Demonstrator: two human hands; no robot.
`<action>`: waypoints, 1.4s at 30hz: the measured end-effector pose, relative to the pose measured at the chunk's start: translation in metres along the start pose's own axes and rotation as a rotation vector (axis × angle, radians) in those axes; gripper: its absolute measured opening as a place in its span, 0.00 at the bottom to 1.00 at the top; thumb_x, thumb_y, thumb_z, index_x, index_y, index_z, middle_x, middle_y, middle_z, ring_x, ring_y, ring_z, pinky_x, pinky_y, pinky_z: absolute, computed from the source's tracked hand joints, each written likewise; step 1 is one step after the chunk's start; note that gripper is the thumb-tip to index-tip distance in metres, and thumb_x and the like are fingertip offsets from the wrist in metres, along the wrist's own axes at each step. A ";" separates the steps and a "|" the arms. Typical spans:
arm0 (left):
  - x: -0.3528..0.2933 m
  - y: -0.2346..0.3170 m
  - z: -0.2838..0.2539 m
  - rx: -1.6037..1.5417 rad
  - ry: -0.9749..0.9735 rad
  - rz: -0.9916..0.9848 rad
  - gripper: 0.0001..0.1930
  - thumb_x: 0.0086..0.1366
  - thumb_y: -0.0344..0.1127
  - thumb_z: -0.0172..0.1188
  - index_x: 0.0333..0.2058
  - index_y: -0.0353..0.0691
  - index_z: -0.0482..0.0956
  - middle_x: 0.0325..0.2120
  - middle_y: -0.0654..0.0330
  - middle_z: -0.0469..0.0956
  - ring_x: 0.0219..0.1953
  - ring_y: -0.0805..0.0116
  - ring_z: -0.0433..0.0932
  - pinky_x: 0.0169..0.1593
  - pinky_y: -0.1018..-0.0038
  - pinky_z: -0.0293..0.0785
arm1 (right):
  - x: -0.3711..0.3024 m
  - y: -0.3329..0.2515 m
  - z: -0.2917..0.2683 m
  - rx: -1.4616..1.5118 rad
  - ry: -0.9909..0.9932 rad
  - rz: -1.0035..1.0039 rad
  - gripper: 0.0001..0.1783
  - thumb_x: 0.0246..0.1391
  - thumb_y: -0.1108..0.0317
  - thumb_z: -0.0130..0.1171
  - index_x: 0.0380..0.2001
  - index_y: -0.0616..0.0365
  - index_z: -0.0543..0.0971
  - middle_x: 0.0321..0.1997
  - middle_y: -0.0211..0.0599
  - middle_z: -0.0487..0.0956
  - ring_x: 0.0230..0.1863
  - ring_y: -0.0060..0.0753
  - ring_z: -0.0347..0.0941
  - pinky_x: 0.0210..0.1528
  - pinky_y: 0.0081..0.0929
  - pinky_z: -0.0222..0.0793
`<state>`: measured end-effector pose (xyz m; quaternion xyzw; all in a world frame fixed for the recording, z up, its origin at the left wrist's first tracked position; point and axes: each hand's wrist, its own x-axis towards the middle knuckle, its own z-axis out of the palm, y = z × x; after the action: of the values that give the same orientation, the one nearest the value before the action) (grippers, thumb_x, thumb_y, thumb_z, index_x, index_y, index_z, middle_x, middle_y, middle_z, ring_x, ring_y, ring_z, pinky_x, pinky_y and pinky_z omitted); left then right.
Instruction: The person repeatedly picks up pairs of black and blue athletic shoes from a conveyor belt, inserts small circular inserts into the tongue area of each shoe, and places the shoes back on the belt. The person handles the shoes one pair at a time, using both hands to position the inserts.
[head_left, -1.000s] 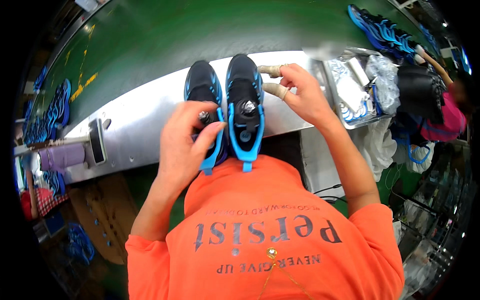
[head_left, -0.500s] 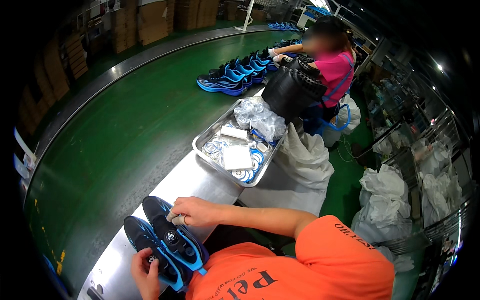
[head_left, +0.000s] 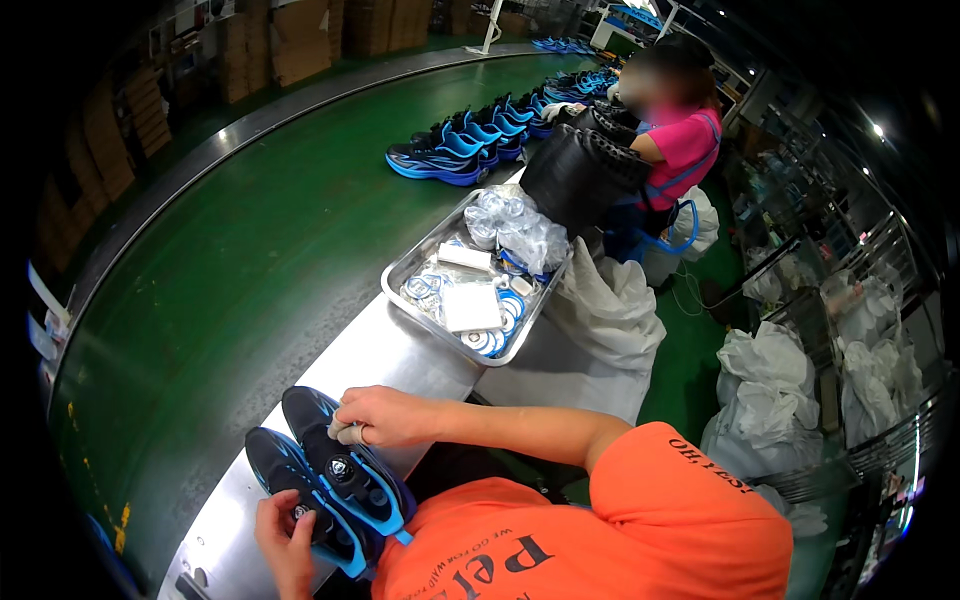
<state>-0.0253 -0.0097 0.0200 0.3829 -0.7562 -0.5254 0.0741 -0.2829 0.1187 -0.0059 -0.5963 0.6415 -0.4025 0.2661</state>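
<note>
Left hand (head_left: 285, 540) closed on the left shoe (head_left: 300, 500), right hand (head_left: 380, 417) pinching a pale wad against the right shoe (head_left: 350, 465), both steadied side by side on the steel counter (head_left: 400, 350). Beyond, a metal tray (head_left: 400, 283) of blue-white parts and clear bags, a green conveyor (head_left: 250, 250) with more shoes (head_left: 470, 145), a co-worker (head_left: 670, 140) further along.

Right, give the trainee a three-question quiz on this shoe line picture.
1. True or false: the right hand rests on a black and blue shoe on the metal bench.
2. What lies in the metal tray? A) blue and white rings and small bags B) hammers C) folded shirts
3. Fill in: the left hand touches the other shoe near its round ____.

Key: 1 true. 2 A. 3 dial.
</note>
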 end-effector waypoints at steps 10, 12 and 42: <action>0.008 -0.018 -0.004 -0.149 -0.044 0.162 0.18 0.50 0.23 0.64 0.42 0.35 0.76 0.33 0.61 0.69 0.33 0.70 0.69 0.40 0.77 0.66 | -0.002 -0.002 0.007 0.079 0.068 -0.004 0.07 0.50 0.68 0.58 0.29 0.61 0.81 0.32 0.52 0.78 0.38 0.55 0.74 0.41 0.42 0.68; 0.003 -0.018 -0.012 -0.167 -0.095 0.153 0.18 0.48 0.23 0.64 0.41 0.35 0.76 0.34 0.60 0.69 0.34 0.68 0.71 0.42 0.76 0.67 | -0.001 0.002 0.009 0.061 0.073 -0.018 0.08 0.50 0.68 0.59 0.29 0.61 0.81 0.32 0.53 0.78 0.37 0.55 0.75 0.41 0.42 0.68; -0.077 -0.031 -0.018 -0.703 0.015 -0.334 0.20 0.73 0.44 0.51 0.38 0.30 0.80 0.30 0.54 0.80 0.24 0.75 0.75 0.24 0.81 0.70 | 0.014 -0.034 0.023 -0.053 0.036 -0.023 0.11 0.59 0.70 0.59 0.44 0.54 0.84 0.38 0.34 0.82 0.37 0.27 0.76 0.39 0.24 0.71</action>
<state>0.0528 0.0223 0.0241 0.4558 -0.4565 -0.7546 0.1197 -0.2472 0.1014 0.0126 -0.6032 0.6498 -0.3989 0.2342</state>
